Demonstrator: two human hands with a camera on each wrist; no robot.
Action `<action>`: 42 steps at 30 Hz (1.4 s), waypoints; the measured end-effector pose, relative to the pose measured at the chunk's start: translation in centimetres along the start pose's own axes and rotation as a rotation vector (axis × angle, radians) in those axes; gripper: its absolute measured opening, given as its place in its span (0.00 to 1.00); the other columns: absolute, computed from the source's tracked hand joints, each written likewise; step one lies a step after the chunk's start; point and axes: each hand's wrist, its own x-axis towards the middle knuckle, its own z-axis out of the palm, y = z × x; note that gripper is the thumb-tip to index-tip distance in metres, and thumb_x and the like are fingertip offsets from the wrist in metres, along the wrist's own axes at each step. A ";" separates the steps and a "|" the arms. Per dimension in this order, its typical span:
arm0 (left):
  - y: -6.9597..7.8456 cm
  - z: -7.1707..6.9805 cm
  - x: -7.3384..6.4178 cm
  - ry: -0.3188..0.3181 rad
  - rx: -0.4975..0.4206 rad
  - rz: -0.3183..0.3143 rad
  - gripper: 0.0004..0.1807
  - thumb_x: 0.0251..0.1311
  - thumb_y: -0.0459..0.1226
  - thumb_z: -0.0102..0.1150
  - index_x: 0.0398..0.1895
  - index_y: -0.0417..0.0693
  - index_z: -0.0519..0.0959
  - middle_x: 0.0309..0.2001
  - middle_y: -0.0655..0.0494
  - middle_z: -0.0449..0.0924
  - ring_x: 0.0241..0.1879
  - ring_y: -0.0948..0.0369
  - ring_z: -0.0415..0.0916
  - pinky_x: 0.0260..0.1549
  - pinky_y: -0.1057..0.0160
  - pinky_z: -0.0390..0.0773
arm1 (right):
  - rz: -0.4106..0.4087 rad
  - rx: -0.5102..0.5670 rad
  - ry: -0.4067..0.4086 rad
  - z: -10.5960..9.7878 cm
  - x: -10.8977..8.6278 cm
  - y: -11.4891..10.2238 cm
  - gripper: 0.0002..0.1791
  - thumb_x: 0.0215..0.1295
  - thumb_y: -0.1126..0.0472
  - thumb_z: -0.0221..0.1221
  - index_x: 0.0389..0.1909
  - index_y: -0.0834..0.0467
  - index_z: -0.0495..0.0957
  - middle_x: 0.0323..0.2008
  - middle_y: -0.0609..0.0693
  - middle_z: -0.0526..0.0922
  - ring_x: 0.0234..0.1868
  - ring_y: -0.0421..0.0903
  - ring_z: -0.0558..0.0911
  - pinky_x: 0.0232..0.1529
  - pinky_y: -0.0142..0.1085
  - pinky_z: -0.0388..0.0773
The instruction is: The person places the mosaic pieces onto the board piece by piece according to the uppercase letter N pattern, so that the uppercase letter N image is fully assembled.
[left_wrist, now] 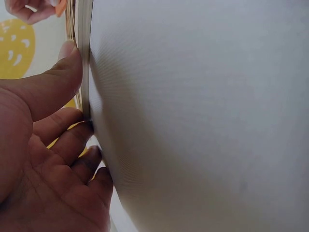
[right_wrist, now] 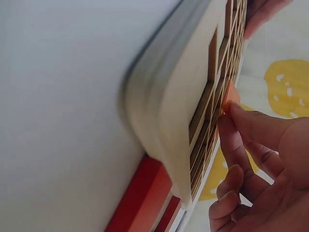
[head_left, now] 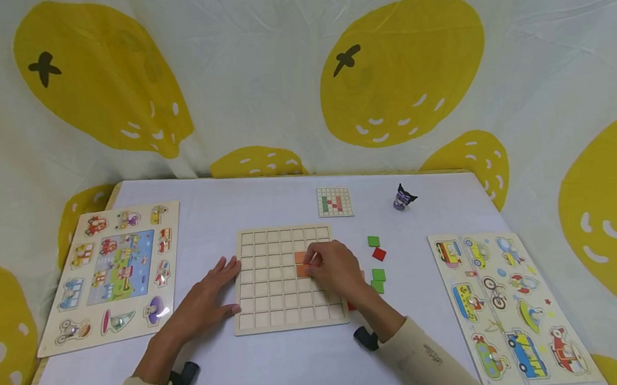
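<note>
On the right-hand half of a pale wooden square board with a grid of shallow cells (head_left: 270, 289), a thin, square orange tile (right_wrist: 231, 95) is pinched between the thumb and index fingertips of the right hand (head_left: 333, 272). The right wrist view shows it tilted against the grid, with that hand's other fingers bent behind it. From above, two orange squares (head_left: 300, 257) appear in adjoining cells, just left of these fingertips; which of them is pinched cannot be told.

The left hand (head_left: 203, 303) lies well apart from the orange, at the board's left side. Its fingers are loosely spread, the thumb resting against the board's near left edge, and it grasps nothing.

Close to the board's right edge, partly covered by the right wrist, are red pieces (right_wrist: 142, 193). Farther right lie another square red tile (head_left: 379, 253) and several square green tiles (head_left: 374, 241). Beyond the board's far edge is a small card printed with a coloured grid pattern (head_left: 335, 202), and to its right a small purple-and-black figurine (head_left: 402, 197). Wooden picture puzzles flank all this on the white-covered table (head_left: 284, 379), one at left (head_left: 96, 334), one at right (head_left: 551, 368).
</note>
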 end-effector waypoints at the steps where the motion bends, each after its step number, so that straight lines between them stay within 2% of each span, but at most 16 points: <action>1: 0.0 0.0 0.0 -0.001 -0.001 -0.002 0.52 0.55 0.33 0.79 0.83 0.42 0.62 0.84 0.45 0.58 0.84 0.38 0.50 0.74 0.27 0.61 | -0.004 -0.010 0.001 0.0 0.0 0.0 0.06 0.64 0.61 0.74 0.34 0.48 0.86 0.25 0.42 0.81 0.39 0.44 0.77 0.36 0.37 0.73; 8: 0.1 0.0 0.0 0.008 0.007 0.009 0.52 0.55 0.34 0.79 0.83 0.42 0.62 0.84 0.44 0.59 0.84 0.38 0.51 0.74 0.28 0.62 | -0.024 -0.074 -0.015 0.4 0.3 0.1 0.03 0.66 0.59 0.73 0.35 0.48 0.88 0.23 0.42 0.78 0.36 0.43 0.74 0.33 0.35 0.71; 13: 0.0 0.1 0.0 0.011 0.001 0.010 0.52 0.54 0.33 0.80 0.82 0.42 0.62 0.83 0.44 0.59 0.84 0.38 0.51 0.74 0.29 0.61 | -0.021 -0.042 -0.031 -0.1 0.1 0.2 0.02 0.66 0.59 0.72 0.37 0.48 0.89 0.25 0.42 0.80 0.38 0.44 0.75 0.35 0.37 0.73; 20: 0.0 0.0 -0.1 0.006 0.003 0.016 0.52 0.55 0.33 0.79 0.83 0.41 0.62 0.84 0.44 0.58 0.84 0.37 0.51 0.74 0.28 0.62 | 0.057 0.035 0.002 -1.7 -0.6 1.3 0.06 0.65 0.59 0.74 0.41 0.47 0.90 0.28 0.42 0.83 0.41 0.46 0.76 0.38 0.38 0.73; 25: -0.1 0.0 0.0 0.008 -0.001 0.020 0.52 0.55 0.33 0.79 0.83 0.41 0.62 0.84 0.44 0.59 0.84 0.38 0.51 0.74 0.29 0.62 | 0.093 0.066 0.032 -3.7 -1.4 2.7 0.08 0.63 0.60 0.75 0.42 0.48 0.90 0.29 0.42 0.85 0.38 0.47 0.75 0.36 0.38 0.72; 29: -0.2 0.0 -0.1 0.012 -0.003 0.021 0.52 0.55 0.34 0.79 0.83 0.42 0.62 0.84 0.44 0.59 0.84 0.38 0.51 0.73 0.27 0.61 | 0.109 0.051 0.047 -4.9 -2.0 4.3 0.08 0.63 0.60 0.74 0.42 0.49 0.90 0.33 0.42 0.87 0.38 0.47 0.75 0.38 0.38 0.71; 36: -0.1 -0.1 -0.1 0.003 0.000 0.013 0.52 0.56 0.36 0.79 0.83 0.43 0.62 0.84 0.44 0.59 0.84 0.38 0.51 0.73 0.26 0.62 | 0.189 0.008 0.026 -5.7 -2.9 6.4 0.12 0.60 0.60 0.77 0.44 0.48 0.91 0.42 0.45 0.88 0.46 0.49 0.76 0.45 0.40 0.72; 42: -0.2 -0.2 -0.1 -0.001 0.005 0.008 0.52 0.57 0.36 0.79 0.83 0.43 0.62 0.84 0.45 0.58 0.84 0.38 0.50 0.72 0.24 0.62 | 0.201 -0.038 -0.007 -5.7 -3.5 7.1 0.12 0.58 0.62 0.79 0.42 0.50 0.90 0.40 0.47 0.88 0.50 0.50 0.78 0.49 0.45 0.77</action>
